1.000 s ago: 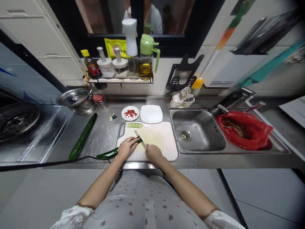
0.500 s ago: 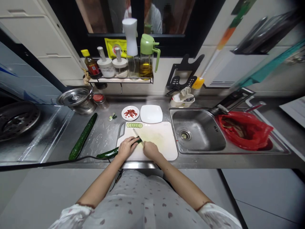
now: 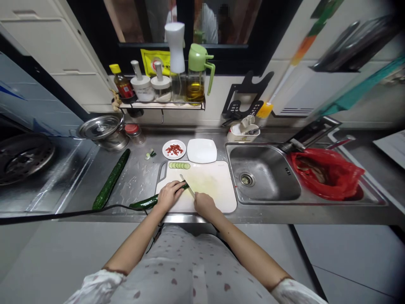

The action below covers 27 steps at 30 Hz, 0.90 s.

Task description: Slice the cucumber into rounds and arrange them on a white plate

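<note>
My left hand (image 3: 170,195) is closed over a dark green cucumber (image 3: 144,203), which lies slantwise across the left part of a white cutting board (image 3: 221,185). Its cut end pokes out beyond my fingers. My right hand (image 3: 205,204) grips a knife (image 3: 187,185) by the handle, which my fingers hide. The blade stands at the cucumber's cut end, close to my left fingertips; whether it touches, I cannot tell. A row of several pale cucumber slices (image 3: 179,166) lies along the board's upper left edge.
Behind the board stand a plate of chopped red pieces (image 3: 174,154) and a white square plate (image 3: 201,156). Another cucumber (image 3: 111,179) lies at left, with cucumber ends (image 3: 150,154) nearby. The sink (image 3: 268,198) is at right, holding a red bag (image 3: 329,181). A black cable (image 3: 79,214) crosses the front.
My right hand has shifted slightly right and down with the knife, so more of the blade shows. The left hand keeps its hold on the cucumber. The view has moved slightly.
</note>
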Each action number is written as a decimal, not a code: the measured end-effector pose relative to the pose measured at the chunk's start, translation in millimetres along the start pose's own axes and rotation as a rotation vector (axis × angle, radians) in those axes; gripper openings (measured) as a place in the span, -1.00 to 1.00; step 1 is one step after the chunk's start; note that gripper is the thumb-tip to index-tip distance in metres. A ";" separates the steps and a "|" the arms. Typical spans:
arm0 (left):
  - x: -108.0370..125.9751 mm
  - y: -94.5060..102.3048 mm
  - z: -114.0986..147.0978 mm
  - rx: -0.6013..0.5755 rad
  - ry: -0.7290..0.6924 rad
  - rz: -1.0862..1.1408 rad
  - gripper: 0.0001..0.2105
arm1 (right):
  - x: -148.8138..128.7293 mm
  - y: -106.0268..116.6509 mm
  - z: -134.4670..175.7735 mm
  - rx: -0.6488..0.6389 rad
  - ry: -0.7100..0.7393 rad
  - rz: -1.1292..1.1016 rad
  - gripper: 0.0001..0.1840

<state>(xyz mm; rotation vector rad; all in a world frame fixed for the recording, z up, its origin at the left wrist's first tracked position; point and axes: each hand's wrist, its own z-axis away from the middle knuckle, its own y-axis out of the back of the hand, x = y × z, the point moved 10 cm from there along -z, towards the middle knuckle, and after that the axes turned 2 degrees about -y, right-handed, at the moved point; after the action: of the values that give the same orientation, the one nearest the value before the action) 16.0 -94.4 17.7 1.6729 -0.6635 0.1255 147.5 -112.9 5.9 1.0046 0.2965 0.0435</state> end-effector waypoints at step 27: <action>-0.9 -1.1 0.1 -0.012 0.013 0.021 -0.71 | -10.5 3.0 -19.4 -0.013 0.003 -0.015 -0.65</action>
<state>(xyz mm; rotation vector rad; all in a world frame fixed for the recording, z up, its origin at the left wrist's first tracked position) 15.8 -94.1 16.4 1.6527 -0.6713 0.1469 132.6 -97.1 1.0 0.9893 0.3056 0.0334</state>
